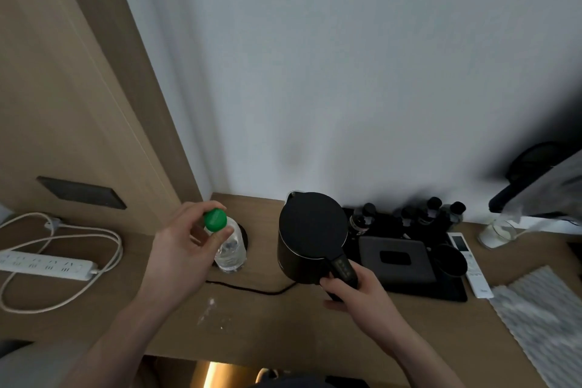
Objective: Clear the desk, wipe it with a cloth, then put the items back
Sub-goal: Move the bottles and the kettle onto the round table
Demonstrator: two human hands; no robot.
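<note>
A clear water bottle (231, 247) with a green cap stands at the back of the wooden desk (267, 321), over a round cable hole. My left hand (179, 249) grips its neck just under the cap. A black electric kettle (310, 236) stands to the right of the bottle. My right hand (356, 288) is closed around the kettle's handle. A thin black cord (252, 288) runs along the desk from the kettle toward the bottle. A grey-and-white patterned cloth (541, 318) lies at the desk's right edge.
A black tray (441, 291) right of the kettle holds a tissue box, a black cup and several small dark bottles. A white remote (470, 263) and a glass (499, 235) lie beyond it. A white power strip (47, 268) with looped cable sits at left.
</note>
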